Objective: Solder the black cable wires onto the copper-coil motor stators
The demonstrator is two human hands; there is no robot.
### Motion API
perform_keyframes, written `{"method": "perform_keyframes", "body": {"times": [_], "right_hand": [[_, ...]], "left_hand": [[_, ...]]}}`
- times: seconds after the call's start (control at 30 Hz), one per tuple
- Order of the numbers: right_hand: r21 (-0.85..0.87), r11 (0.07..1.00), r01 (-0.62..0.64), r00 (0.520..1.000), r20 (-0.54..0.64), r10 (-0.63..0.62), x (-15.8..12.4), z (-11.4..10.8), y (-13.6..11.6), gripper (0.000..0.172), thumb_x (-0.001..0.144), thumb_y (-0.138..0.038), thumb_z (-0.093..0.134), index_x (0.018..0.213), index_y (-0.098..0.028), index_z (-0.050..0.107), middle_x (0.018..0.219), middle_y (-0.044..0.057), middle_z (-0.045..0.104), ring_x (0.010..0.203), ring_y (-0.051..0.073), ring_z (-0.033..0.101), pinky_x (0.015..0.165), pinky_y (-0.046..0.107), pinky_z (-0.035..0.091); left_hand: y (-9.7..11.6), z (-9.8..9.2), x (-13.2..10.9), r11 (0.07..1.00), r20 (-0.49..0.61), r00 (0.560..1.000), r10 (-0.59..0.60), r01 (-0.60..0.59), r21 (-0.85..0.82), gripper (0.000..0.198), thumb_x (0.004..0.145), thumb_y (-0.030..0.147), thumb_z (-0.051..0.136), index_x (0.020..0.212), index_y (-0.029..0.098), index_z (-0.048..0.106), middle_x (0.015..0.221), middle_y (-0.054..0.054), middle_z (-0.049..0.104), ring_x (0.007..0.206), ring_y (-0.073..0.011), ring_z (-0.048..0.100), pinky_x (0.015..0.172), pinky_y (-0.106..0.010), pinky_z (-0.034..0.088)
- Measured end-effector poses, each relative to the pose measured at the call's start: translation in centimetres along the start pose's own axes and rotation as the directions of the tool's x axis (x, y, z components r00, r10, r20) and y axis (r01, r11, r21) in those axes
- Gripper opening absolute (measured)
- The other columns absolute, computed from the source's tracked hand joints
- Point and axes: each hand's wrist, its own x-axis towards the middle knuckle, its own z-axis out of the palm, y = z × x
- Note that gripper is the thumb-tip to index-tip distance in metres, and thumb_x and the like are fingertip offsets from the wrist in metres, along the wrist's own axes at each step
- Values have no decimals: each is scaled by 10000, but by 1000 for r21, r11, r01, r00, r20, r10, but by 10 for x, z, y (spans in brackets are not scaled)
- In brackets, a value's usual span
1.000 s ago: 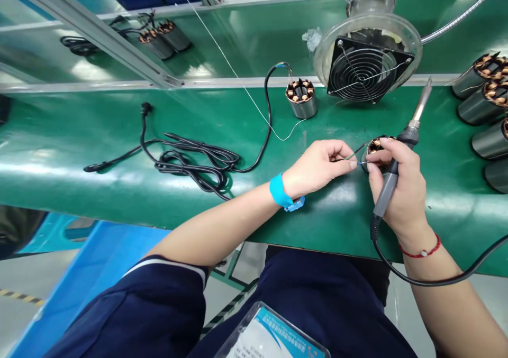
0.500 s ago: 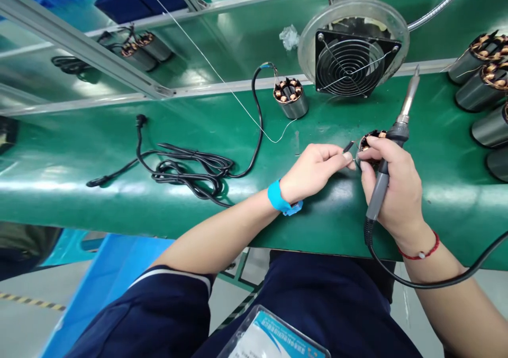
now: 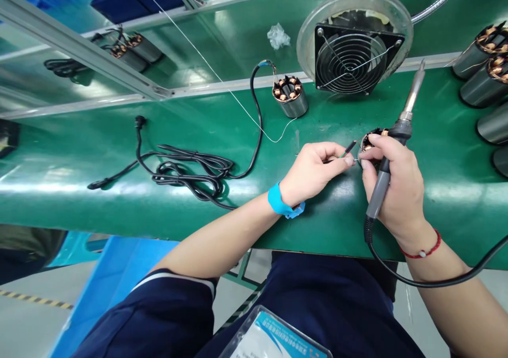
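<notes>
My left hand [image 3: 315, 172] pinches the thin wires of a black cable end [image 3: 349, 147] between thumb and forefinger. A bit of green insulation shows there. My right hand [image 3: 402, 191] grips a soldering iron [image 3: 380, 195], its metal tip pointing up and away from me. The thumb and fingertips of that hand also meet at a fine lead of a motor stator [image 3: 367, 142] with copper windings. Most of this stator is hidden behind the right hand. The two hands' fingertips nearly touch.
A second stator [image 3: 292, 103] stands behind, wired to a black cable. A coiled power cord [image 3: 190, 170] lies left. Solder wire [image 3: 224, 83] hangs down to the bench. A fume extractor fan [image 3: 351, 64] is at the back; several stators [image 3: 478, 88] stand right.
My fingers have shifted slightly at the wire ends, and the black cable end is tilted more upright with green now showing. The soldering iron stays in my right hand.
</notes>
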Motion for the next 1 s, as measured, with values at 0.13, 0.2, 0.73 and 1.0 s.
{"method": "perform_keyframes", "body": {"times": [0.13,0.2,0.73,1.0], "right_hand": [[6,1000,-17,1000,-8,17,-1,2,-1,320,922,-182,507,1230,-267,488,907,-9,710,831,165,655,737,321,495],[-9,1000,-16,1000,-12,16,-1,3,-1,310,920,-182,508,1219,-262,494,902,-8,710,822,165,655,726,321,490],[14,997,-72,997,-28,72,-3,2,3,426,876,-175,569,1273,-282,457,874,-19,704,861,174,676,791,359,504],[52,994,-96,995,-1,96,-5,0,1,398,905,-202,536,1285,-283,448,905,1,707,914,204,690,844,406,526]], "left_hand": [[1,2,1,1000,-8,1000,-18,18,-19,176,721,284,661,641,132,620,599,31,515,572,-63,392,553,-211,316],[2,3,2,999,21,999,-46,47,-24,196,737,283,649,617,133,606,570,38,493,565,-63,393,560,-211,328],[-21,-10,-2,297,217,615,758,-621,725,107,940,204,510,918,178,611,892,-45,618,818,-123,586,707,-243,494],[-22,0,-1,335,130,595,793,-604,723,204,954,230,491,876,169,669,734,-17,618,665,-101,564,632,-218,463]]}}
